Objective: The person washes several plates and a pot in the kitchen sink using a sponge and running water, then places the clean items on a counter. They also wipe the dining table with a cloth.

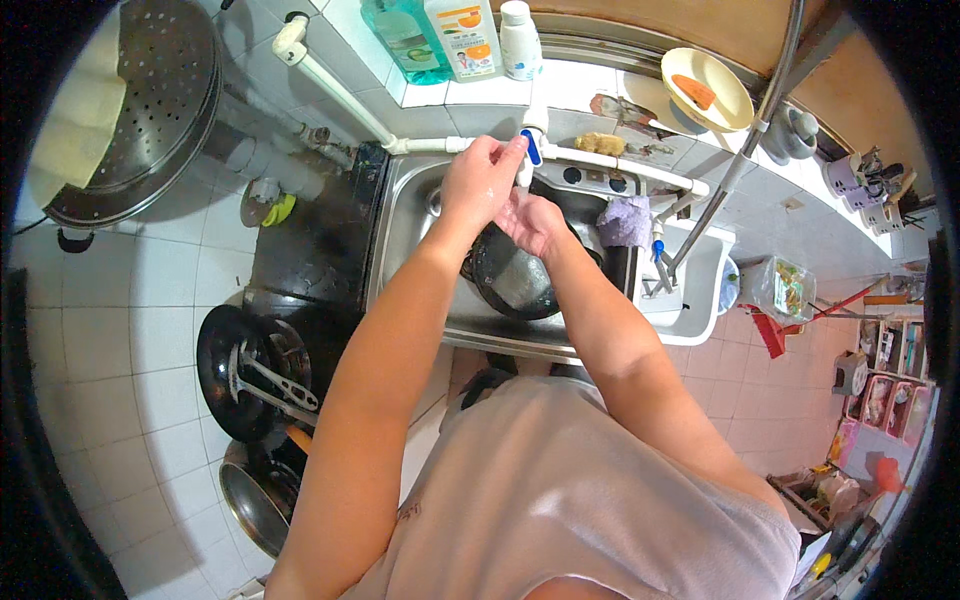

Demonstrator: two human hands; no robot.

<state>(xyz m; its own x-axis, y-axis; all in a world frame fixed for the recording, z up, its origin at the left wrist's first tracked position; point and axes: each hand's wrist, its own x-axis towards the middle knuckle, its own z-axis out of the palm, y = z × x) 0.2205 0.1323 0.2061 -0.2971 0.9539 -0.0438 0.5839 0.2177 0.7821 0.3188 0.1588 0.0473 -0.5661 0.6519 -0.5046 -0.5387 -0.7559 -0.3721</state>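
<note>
Over the steel sink [409,262] my left hand [480,180] is raised to the white plastic tap [523,174]. Its thumb tip meets the tap's blue lever [532,148]; whether the fingers grip it cannot be made out. My right hand [534,223] is just under the spout, wet, palm up and slightly cupped, holding nothing. Its fingertips are partly hidden by my left hand. Below both hands a dark round pan [517,281] lies in the basin, its far side covered by my right hand. A purple cloth [625,221] hangs on the sink's right part.
Bottles [465,41] and a cream bowl [709,90] with an orange piece stand on the tiled ledge. A yellow sponge [600,144] rests by the white pipe. A metal pole [739,169] slants at right. Left are a black wok [232,367] and a perforated steamer [161,97].
</note>
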